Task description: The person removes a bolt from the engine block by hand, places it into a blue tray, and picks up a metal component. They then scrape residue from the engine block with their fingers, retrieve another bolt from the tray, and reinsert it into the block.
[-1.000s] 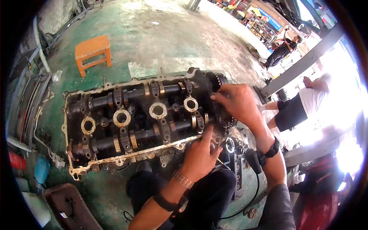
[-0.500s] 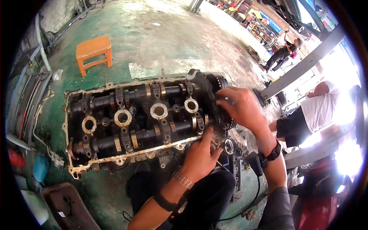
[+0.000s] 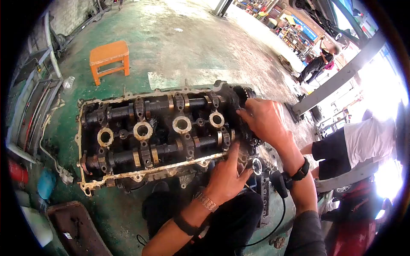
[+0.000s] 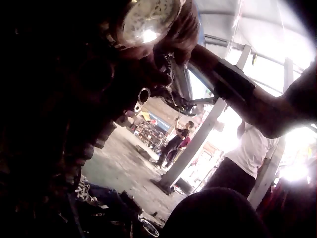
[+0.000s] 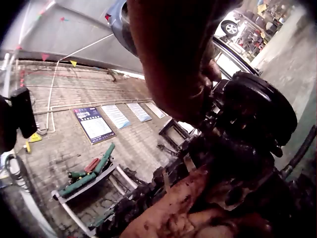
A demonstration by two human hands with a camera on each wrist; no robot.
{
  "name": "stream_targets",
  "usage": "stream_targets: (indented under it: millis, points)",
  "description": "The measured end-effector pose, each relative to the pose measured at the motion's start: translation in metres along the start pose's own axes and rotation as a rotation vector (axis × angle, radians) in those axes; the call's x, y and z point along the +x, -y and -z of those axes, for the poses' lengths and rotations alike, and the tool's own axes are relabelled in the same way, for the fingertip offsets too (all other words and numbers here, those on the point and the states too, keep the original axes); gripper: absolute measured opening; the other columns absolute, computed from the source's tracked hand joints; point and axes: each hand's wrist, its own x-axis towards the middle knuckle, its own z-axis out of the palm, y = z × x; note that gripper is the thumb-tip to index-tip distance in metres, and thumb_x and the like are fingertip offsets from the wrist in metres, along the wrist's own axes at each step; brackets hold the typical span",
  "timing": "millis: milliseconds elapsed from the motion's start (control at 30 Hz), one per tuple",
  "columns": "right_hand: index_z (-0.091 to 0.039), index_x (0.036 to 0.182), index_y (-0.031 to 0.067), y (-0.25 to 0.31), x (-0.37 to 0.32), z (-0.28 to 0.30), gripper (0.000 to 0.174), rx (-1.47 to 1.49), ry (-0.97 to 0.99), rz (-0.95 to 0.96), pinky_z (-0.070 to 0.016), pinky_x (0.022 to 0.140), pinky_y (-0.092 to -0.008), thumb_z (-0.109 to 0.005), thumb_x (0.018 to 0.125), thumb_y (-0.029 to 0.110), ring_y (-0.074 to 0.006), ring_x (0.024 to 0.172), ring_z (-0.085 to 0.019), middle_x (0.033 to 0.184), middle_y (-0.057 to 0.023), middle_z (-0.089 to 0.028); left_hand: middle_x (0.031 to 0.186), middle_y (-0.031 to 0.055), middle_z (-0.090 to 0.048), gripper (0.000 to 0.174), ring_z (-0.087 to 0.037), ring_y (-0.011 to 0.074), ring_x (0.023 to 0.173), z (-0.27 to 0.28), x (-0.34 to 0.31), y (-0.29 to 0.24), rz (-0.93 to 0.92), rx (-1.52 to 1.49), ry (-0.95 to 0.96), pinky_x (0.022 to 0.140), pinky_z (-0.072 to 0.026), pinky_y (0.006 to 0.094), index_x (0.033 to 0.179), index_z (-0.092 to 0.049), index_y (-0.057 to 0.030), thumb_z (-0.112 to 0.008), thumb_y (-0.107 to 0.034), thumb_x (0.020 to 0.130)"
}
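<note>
A greasy engine cylinder head [image 3: 165, 150], its cover off, lies before me in the head view. Two dark camshafts [image 3: 121, 162] run along it, with a toothed sprocket [image 3: 244, 91] at the right end. My right hand [image 3: 268, 121] is bent over that end, thumb and fingertips drawn together by the inner side of the sprockets. I cannot tell whether they pinch something small. My left hand [image 3: 226, 177] reaches in from the near side, index finger straight along the near right corner and thumb spread. In the right wrist view its greasy fingers [image 5: 173, 210] are close to the dark metal.
An orange stool [image 3: 109, 56] stands beyond the cylinder head. A brown tray [image 3: 81, 239] lies at lower left, near a blue container [image 3: 46, 183]. Metal parts [image 3: 265, 196] lie by my knee. A person in a white shirt [image 3: 369, 141] is bent over at right, beside a grey post [image 3: 341, 77].
The head view has shifted slightly, so the cylinder head appears a little farther right. My right fingers have moved slightly at the sprocket end; the left hand keeps its pose. The white-shirted person has shifted.
</note>
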Motion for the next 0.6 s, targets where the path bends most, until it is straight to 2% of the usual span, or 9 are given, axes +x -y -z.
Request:
stream_targets:
  millis: [167, 267, 333, 433, 600]
  points:
    - [-0.061, 0.073, 0.003, 0.002, 0.0, -0.002, 0.033, 0.012, -0.016, -0.035, -0.0471, 0.064, -0.05, -0.067, 0.086, 0.033, -0.0408, 0.07, -0.062, 0.071, -0.0181, -0.063, 0.081, 0.0107, -0.066, 0.09, -0.065, 0.021, 0.061, 0.002, -0.001, -0.002, 0.02, -0.031, 0.012, 0.06, -0.0522, 0.033, 0.152, -0.023, -0.0012, -0.076, -0.016, 0.082]
    - [-0.062, 0.073, 0.0031, 0.002, 0.0, -0.002, 0.033, 0.019, -0.017, -0.057, -0.0476, 0.064, -0.0497, -0.066, 0.086, 0.033, -0.0411, 0.069, -0.062, 0.07, -0.018, -0.063, 0.082, 0.0112, -0.066, 0.091, -0.065, 0.0206, 0.061, 0.002, 0.002, 0.003, -0.037, -0.015, 0.03, 0.06, -0.0519, 0.0328, 0.154, -0.02, -0.0048, -0.075, -0.015, 0.082]
    - [-0.062, 0.073, 0.0033, 0.003, 0.0, 0.0, 0.033, 0.023, -0.02, -0.059, -0.0479, 0.064, -0.0495, -0.066, 0.086, 0.034, -0.0412, 0.068, -0.062, 0.07, -0.0177, -0.063, 0.083, 0.0112, -0.066, 0.092, -0.065, 0.0212, 0.061, 0.005, 0.004, 0.0, 0.016, 0.001, 0.08, 0.06, -0.052, 0.0334, 0.156, -0.018, -0.0073, -0.074, -0.015, 0.083]
    - [-0.063, 0.074, 0.003, 0.003, -0.002, 0.002, 0.033, 0.008, 0.039, -0.102, -0.0489, 0.066, -0.0487, -0.067, 0.086, 0.034, -0.0409, 0.071, -0.062, 0.072, -0.0177, -0.064, 0.083, 0.012, -0.067, 0.093, -0.065, 0.0227, 0.061, 0.003, 0.005, 0.006, -0.058, 0.027, 0.048, 0.06, -0.0523, 0.0345, 0.156, -0.016, -0.0103, -0.074, -0.016, 0.084]
    - [-0.064, 0.087, 0.0036, -0.001, -0.012, 0.001, 0.024, 0.146, -0.06, -0.019, -0.0506, 0.07, -0.0484, -0.068, 0.084, 0.027, -0.0404, 0.08, -0.064, 0.088, -0.0174, -0.066, 0.083, 0.0146, -0.067, 0.092, -0.066, 0.0259, 0.062, 0.005, 0.005, 0.002, -0.053, 0.055, 0.049, 0.061, -0.0523, 0.0366, 0.157, -0.016, -0.0121, -0.073, -0.017, 0.085]
